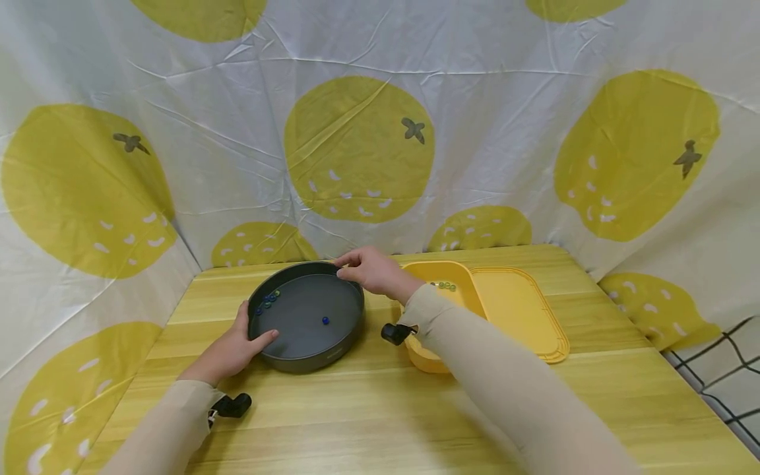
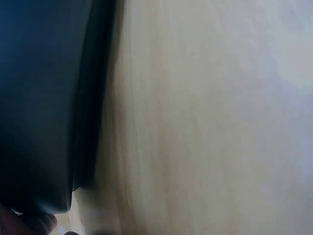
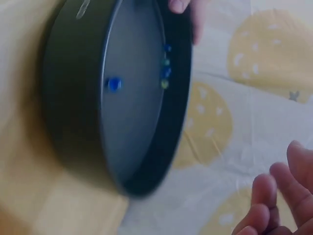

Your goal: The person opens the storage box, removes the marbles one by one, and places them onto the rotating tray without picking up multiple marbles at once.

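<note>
A round dark grey pan (image 1: pixel 305 316) is at the left centre of the head view. My left hand (image 1: pixel 228 349) grips its left side, thumb over the rim and fingers along the outer wall. Inside the pan, a blue marble (image 1: pixel 325 320) lies on the floor, and several blue and green marbles (image 1: pixel 268 301) gather by the left wall. My right hand (image 1: pixel 380 274) is by the pan's far right rim. In the right wrist view its fingers (image 3: pixel 264 191) are loosely bent, apart from the pan, holding nothing.
Right of the pan stands a yellow box (image 1: pixel 469 290) with several greenish marbles (image 1: pixel 446 286) inside, partly hidden by my right forearm. Its flat yellow lid (image 1: pixel 519 310) lies beside it. A fruit-print curtain (image 1: pixel 362 152) hangs behind the wooden table (image 1: pixel 315 422).
</note>
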{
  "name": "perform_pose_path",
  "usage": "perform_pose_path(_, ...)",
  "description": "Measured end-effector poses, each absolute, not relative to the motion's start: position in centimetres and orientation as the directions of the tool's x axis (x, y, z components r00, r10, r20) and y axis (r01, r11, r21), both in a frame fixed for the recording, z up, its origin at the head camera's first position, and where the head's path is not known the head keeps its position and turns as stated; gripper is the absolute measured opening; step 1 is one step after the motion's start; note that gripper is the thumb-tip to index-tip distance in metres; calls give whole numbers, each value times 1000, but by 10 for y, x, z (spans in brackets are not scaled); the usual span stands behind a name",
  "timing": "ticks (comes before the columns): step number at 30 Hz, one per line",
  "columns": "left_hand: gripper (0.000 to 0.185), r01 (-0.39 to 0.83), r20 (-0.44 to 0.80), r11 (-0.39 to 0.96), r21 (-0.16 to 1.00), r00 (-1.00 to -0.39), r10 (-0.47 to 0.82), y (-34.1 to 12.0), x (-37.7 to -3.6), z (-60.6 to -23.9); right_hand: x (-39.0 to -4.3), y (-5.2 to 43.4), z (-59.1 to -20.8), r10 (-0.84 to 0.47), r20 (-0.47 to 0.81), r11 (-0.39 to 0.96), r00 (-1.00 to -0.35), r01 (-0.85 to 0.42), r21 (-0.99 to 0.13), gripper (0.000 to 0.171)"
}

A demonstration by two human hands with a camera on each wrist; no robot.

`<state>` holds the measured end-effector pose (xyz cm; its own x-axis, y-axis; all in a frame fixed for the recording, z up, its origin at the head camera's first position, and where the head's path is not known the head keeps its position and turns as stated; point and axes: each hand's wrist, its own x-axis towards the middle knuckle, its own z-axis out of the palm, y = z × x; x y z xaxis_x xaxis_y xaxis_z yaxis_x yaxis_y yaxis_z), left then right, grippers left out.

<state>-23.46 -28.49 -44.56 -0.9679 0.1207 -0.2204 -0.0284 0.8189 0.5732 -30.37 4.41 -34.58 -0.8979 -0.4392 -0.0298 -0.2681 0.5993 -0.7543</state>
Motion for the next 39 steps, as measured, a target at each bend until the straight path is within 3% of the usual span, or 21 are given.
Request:
perform_pose_path(12, 123, -27, -232, 846, 532, -966, 116, -285, -236, -442, -294, 144, -321, -326, -29, 741, -945, -237, -628, 52)
perform_pose_path(24, 119, 44, -113, 877, 478, -987, 111, -280, -239, -435, -260, 226, -358, -289, -36, 894, -957, -256, -368, 69)
perform_pose_path(32, 100, 97, 65, 837, 538, -995, 74, -248, -240, -410, -237, 248, -390, -278, -116, 905, -954, -220, -364, 81)
perform_pose_path(39, 87, 191, 150, 771, 607, -981, 125, -199, -243, -393, -220, 252, -403, -268, -185, 898, -945, -176, -403, 91)
